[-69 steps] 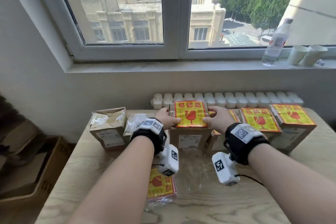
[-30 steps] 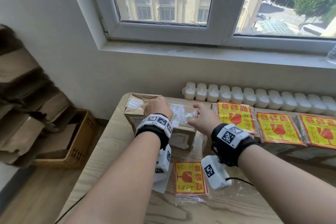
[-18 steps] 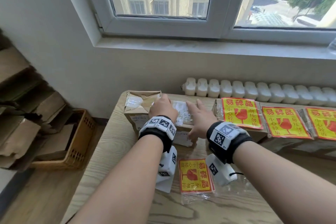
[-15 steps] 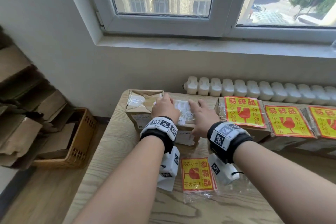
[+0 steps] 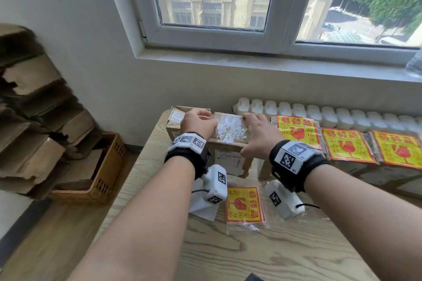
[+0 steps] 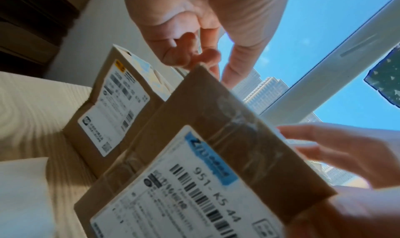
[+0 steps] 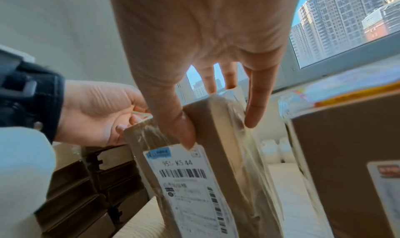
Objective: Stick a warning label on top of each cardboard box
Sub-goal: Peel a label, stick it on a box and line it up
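An unlabelled cardboard box (image 5: 228, 158) with torn white tape on its top stands second from the left in a row on the wooden table (image 5: 285, 255). My left hand (image 5: 199, 121) grips its left top edge with curled fingers. My right hand (image 5: 258, 134) holds its right side, thumb on the front face (image 7: 194, 181) and fingers over the top. Another bare box (image 5: 174, 118) stands to its left. To the right, three boxes carry yellow-and-red warning labels (image 5: 296, 130). A stack of spare labels (image 5: 244, 205) lies on the table below my wrists.
A white backing sheet (image 5: 202, 209) lies left of the label stack. A white radiator (image 5: 331, 114) runs behind the boxes under the window sill. On the floor to the left, a yellow crate (image 5: 108, 166) stands beside piled flattened cardboard (image 5: 34, 121).
Both hands left the freshly labelled box and moved left to the unlabelled taped box; from resting on its top they now grip its sides. My view swung left.
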`<action>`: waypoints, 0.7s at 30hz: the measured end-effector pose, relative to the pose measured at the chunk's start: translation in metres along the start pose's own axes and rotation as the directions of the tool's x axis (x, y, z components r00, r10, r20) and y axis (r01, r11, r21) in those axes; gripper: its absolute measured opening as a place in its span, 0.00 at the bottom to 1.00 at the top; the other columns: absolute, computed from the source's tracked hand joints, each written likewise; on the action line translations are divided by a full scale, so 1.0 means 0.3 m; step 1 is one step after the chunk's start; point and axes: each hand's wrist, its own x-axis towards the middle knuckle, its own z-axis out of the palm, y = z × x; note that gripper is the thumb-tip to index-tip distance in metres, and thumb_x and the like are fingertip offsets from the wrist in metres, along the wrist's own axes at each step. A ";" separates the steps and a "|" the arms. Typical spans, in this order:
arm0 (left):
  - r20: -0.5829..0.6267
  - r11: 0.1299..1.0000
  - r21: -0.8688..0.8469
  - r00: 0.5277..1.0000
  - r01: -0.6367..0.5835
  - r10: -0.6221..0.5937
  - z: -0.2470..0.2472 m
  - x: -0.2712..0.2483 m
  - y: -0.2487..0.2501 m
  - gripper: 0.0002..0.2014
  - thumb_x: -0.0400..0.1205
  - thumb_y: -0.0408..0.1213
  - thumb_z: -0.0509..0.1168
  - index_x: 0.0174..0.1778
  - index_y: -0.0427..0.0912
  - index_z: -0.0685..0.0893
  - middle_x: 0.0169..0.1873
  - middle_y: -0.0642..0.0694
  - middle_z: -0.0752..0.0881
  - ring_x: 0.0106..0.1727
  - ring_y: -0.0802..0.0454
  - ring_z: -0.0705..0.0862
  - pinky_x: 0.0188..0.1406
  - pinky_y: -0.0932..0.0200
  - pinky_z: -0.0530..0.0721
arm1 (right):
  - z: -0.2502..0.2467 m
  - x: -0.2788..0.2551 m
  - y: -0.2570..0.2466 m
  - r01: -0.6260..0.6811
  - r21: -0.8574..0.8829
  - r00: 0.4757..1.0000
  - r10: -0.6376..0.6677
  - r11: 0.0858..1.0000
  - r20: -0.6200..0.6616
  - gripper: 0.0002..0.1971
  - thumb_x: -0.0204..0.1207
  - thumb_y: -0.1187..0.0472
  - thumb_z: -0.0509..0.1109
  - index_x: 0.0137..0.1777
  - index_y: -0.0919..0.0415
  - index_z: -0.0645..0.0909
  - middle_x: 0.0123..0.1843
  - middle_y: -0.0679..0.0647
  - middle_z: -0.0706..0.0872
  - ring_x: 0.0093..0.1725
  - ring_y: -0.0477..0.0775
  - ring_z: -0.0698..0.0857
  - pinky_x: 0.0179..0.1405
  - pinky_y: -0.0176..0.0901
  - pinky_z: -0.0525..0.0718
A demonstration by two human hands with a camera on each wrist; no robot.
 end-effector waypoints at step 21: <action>0.219 0.983 -0.182 0.975 0.011 0.029 0.083 -0.524 0.129 0.09 0.72 0.40 0.74 0.47 0.50 0.85 0.47 0.44 0.88 0.46 0.45 0.85 0.47 0.47 0.87 | -0.198 -0.543 0.211 0.004 0.116 1.000 -0.001 0.993 -0.026 0.45 0.60 0.64 0.77 0.77 0.49 0.62 0.74 0.49 0.68 0.61 0.51 0.75 0.50 0.44 0.83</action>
